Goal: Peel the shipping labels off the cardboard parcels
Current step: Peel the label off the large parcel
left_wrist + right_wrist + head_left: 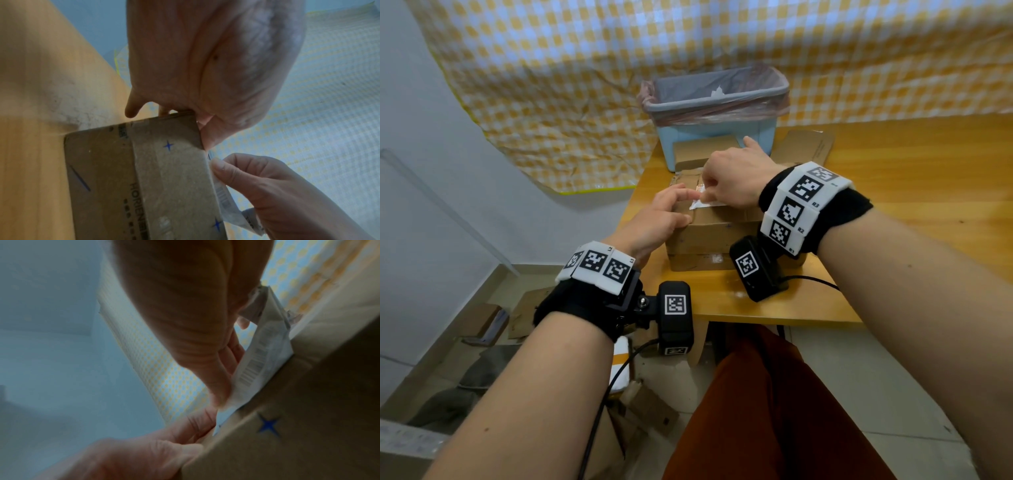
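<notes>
A brown cardboard parcel (717, 231) with blue star marks (168, 145) sits near the front left of the wooden table (900, 195). My left hand (667, 212) holds its left top edge, fingers on top and thumb (185, 449) against the side. A white barcode label (703, 204) is partly lifted off the top. My right hand (727, 183) pinches its raised edge. The left wrist view shows the right hand (267, 186) with the label strip (224, 196) standing off the parcel edge. In the right wrist view the label (257, 363) curls up from the cardboard.
A light blue bin (717, 113) lined with a plastic bag stands at the back of the table. More cardboard (804, 147) lies between it and the parcel. Loose cardboard pieces (482, 322) lie on the floor at the left. A checked cloth (585, 85) hangs behind.
</notes>
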